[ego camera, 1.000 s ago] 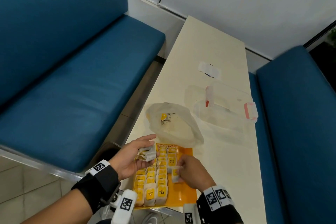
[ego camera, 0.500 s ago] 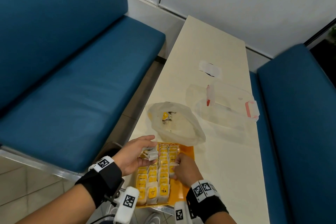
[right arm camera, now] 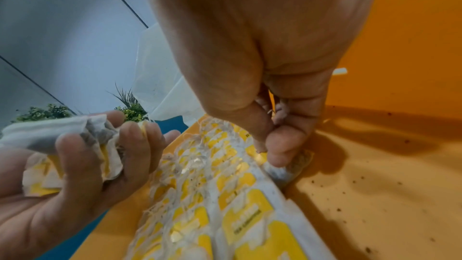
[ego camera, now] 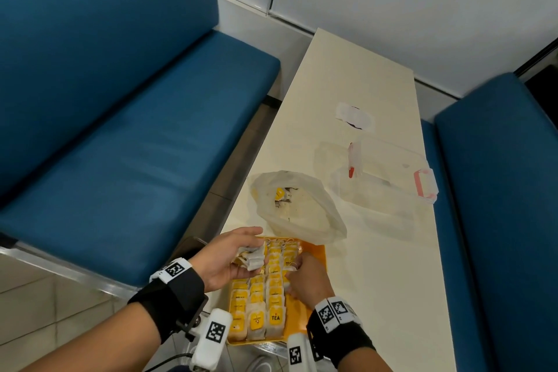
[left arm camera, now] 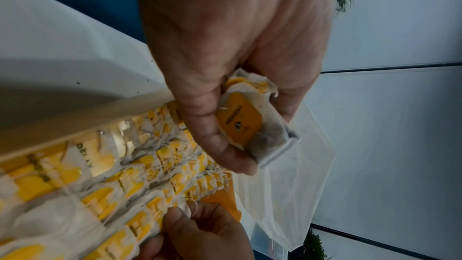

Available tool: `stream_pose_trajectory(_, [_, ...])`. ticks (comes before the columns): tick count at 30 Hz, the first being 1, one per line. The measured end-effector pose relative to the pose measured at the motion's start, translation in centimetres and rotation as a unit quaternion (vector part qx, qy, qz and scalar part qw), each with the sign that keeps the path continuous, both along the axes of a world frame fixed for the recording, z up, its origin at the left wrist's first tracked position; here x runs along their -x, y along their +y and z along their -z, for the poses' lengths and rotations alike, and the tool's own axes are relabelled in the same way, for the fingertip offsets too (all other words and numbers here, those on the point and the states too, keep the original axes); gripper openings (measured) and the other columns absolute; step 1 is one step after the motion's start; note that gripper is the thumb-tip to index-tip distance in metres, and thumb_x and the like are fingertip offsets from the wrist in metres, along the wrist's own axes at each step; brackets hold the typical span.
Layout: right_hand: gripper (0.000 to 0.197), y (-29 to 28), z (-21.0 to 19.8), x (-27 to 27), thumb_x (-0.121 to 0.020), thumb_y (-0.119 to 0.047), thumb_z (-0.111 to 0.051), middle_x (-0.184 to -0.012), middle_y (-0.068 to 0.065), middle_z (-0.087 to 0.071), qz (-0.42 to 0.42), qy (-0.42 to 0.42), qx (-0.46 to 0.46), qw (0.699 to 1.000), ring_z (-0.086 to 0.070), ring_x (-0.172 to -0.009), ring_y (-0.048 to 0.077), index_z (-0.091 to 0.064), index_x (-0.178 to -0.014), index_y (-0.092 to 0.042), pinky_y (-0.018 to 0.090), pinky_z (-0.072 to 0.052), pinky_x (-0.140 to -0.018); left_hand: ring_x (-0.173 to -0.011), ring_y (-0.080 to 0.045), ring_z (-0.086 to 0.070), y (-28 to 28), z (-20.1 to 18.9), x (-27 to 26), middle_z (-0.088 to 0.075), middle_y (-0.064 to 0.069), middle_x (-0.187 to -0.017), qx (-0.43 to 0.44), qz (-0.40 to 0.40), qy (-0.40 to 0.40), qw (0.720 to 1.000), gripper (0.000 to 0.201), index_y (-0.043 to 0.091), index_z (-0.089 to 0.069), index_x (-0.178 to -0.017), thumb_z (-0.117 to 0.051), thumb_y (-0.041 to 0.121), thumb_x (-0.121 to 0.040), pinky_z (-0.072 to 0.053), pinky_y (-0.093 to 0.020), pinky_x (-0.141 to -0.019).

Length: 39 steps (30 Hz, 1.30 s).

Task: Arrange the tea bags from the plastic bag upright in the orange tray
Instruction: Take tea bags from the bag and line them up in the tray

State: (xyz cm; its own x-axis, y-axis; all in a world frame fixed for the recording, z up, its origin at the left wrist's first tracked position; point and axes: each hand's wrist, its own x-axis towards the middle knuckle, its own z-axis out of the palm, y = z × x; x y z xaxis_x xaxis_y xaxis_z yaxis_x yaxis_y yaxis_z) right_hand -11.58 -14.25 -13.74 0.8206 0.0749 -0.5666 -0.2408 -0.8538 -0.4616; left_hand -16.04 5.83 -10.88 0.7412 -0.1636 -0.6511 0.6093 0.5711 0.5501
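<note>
Table point(ego camera: 347, 106) cream, blue benches point(ego camera: 126, 142), left grip point(ego camera: 232, 257) clutching tea bags point(ego camera: 252, 258), right grip point(ego camera: 305, 278) pinching one.

The left hand point(ego camera: 232, 254) is turned palm up, fingers point(right arm camera: 140, 145) curled round a small bunch of tea bags point(left arm camera: 252, 124); the right hand point(ego camera: 305, 279) is knuckles up, thumb and forefinger point(right arm camera: 280, 145) pinching one tea bag point(right arm camera: 287, 167) at the edge of the rows; both wrists wear black bands.
</note>
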Motion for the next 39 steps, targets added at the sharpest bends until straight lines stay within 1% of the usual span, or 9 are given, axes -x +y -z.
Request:
stream_pose_trajectory(3, [0.017,0.2,-0.7,0.1,-0.089,-0.008,-0.061,-0.102,0.004,-0.066,-0.036,-0.010,0.020,0.999,-0.060,-0.085,0.017,-0.052,-0.097,-0.020,0.024,-0.054,-0.066,-0.087,-0.031,-0.072,0.2,-0.1,0.3,-0.068,-0.018,-0.104,0.013,0.005,0.002,1.000,0.035,0.009,-0.067,-0.127,-0.067,0.006,-0.092,-0.060,-0.036,-0.062])
stream_pose_trajectory(5, [0.018,0.2,-1.7,0.0,-0.091,-0.008,-0.057,-0.105,0.004,-0.062,-0.062,-0.028,0.038,0.997,-0.053,-0.087,0.014,-0.054,-0.109,-0.012,0.010,-0.035,-0.053,-0.088,-0.032,-0.072,0.4,-0.1,0.5,-0.067,-0.020,-0.104,0.027,0.005,0.002,1.000,0.033,0.005,-0.066,-0.126,-0.066,0.006,-0.092,-0.060,-0.036,-0.060])
stream_pose_trajectory(7, [0.010,0.3,-3.2,0.1,-0.093,-0.010,-0.055,-0.097,-0.001,-0.059,-0.066,-0.073,0.027,0.995,-0.053,-0.084,0.013,-0.055,-0.101,-0.016,0.011,-0.033,-0.054,-0.091,-0.032,-0.072,0.7,-0.1,0.8,-0.069,-0.020,-0.103,0.040,0.010,-0.006,0.999,0.034,0.006,-0.066,-0.126,-0.065,0.006,-0.092,-0.061,-0.035,-0.061])
stream_pose_trajectory(11, [0.008,1.1,-6.0,0.2,-0.091,-0.014,-0.064,-0.088,-0.006,-0.066,-0.033,-0.084,-0.153,0.984,-0.066,-0.076,0.013,-0.066,-0.090,-0.022,0.025,-0.055,-0.065,-0.091,-0.031,-0.072,1.0,-0.2,1.1,-0.071,-0.020,-0.104,0.061,0.024,-0.024,0.998,0.037,0.009,-0.065,-0.129,-0.063,0.007,-0.092,-0.061,-0.035,-0.064])
stream_pose_trajectory(13, [0.007,1.4,-7.0,0.3,-0.092,-0.010,-0.065,-0.085,-0.002,-0.067,-0.007,-0.053,-0.235,0.971,-0.066,-0.067,0.015,-0.069,-0.093,-0.015,0.019,-0.048,-0.054,-0.089,-0.030,-0.072,0.8,-0.4,1.1,-0.070,-0.020,-0.105,0.067,0.027,-0.029,0.997,0.038,0.010,-0.065,-0.130,-0.063,0.007,-0.092,-0.060,-0.034,-0.063])
stream_pose_trajectory(16, [0.016,1.4,-7.5,0.3,-0.094,-0.005,-0.061,-0.081,-0.002,-0.069,0.021,-0.004,-0.282,0.959,-0.064,-0.067,0.015,-0.072,-0.100,-0.014,0.026,-0.043,-0.052,-0.088,-0.029,-0.071,0.6,-0.5,1.1,-0.069,-0.021,-0.106,0.086,0.028,-0.034,0.995,0.043,0.010,-0.064,-0.132,-0.063,0.006,-0.090,-0.060,-0.033,-0.059])
stream_pose_trajectory(28, [0.013,1.2,-6.6,0.8,-0.093,-0.017,-0.068,-0.088,-0.005,-0.070,0.018,0.064,-0.312,0.948,-0.065,-0.079,0.014,-0.073,-0.103,-0.024,0.026,-0.047,-0.058,-0.085,-0.032,-0.072,-0.5,-0.2,1.1,-0.067,-0.026,-0.111,0.133,0.042,-0.055,0.989,0.059,0.012,-0.064,-0.135,-0.066,0.004,-0.077,-0.060,-0.035,-0.060])
stream_pose_trajectory(32, [0.007,1.1,-6.5,0.5,-0.091,-0.017,-0.070,-0.092,0.004,-0.070,0.021,0.060,-0.309,0.949,-0.064,-0.081,0.013,-0.072,-0.097,-0.021,0.026,-0.048,-0.062,-0.081,-0.033,-0.070,-0.5,-0.4,0.9,-0.063,-0.028,-0.111,0.147,0.040,-0.055,0.987,0.061,0.012,-0.064,-0.135,-0.065,0.004,-0.074,-0.059,-0.035,-0.058])
stream_pose_trajectory(39, [0.009,0.7,-6.6,-0.2,-0.085,-0.018,-0.077,-0.077,-0.003,-0.068,0.032,-0.001,-0.298,0.954,-0.059,-0.071,0.008,-0.069,-0.085,-0.016,0.023,-0.047,-0.063,-0.079,-0.031,-0.072,-0.8,-0.3,0.7,-0.067,-0.021,-0.105,0.132,0.032,-0.049,0.989,0.042,0.007,-0.064,-0.133,-0.062,0.011,-0.091,-0.058,-0.032,-0.054])
